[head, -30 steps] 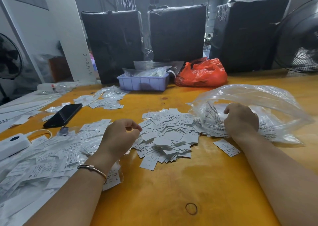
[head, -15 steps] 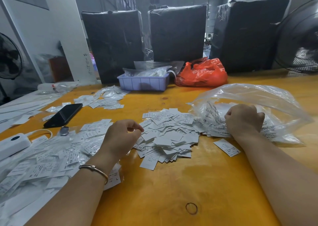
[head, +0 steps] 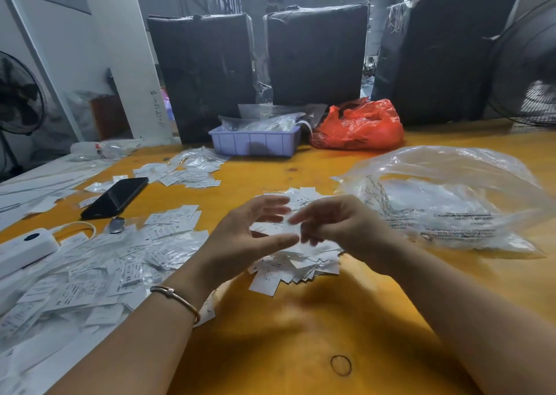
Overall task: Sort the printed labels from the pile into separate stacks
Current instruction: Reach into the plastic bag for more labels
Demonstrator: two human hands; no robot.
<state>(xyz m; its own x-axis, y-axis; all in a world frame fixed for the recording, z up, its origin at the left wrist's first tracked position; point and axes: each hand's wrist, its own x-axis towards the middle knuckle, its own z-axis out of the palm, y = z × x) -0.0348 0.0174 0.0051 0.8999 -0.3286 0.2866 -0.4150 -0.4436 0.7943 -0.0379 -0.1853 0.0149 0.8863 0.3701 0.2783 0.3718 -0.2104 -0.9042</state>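
Both hands hung just above the pile of printed labels in the middle of the yellow table, and both were blurred. The left hand was turned palm inward with its fingers straight and spread, the thumb stretched out below them; nothing was curled shut, and I saw nothing held in it. The right hand faced it, its fingertips nearly meeting the left thumb. Its fingers were loosely bent and bunched toward a white label lying between the two hands, but the blur kept me from telling whether they pinched that label or merely hovered at it.

Directly under and beyond the fingers the pile spread in a loose heap, with single labels poking out toward the person's wrists. To the left of the left fingers lay a wider spread of labels in clear sleeves, and past that a white device with a cord. A black phone lay beyond those, face up. Further out from the left fingers sat another small scatter of labels. To the right of the right fingers a big clear plastic bag puffed up off the table. Far beyond the fingertips stood a lilac plastic tray and a crumpled orange bag. A thin bangle circled the left wrist.
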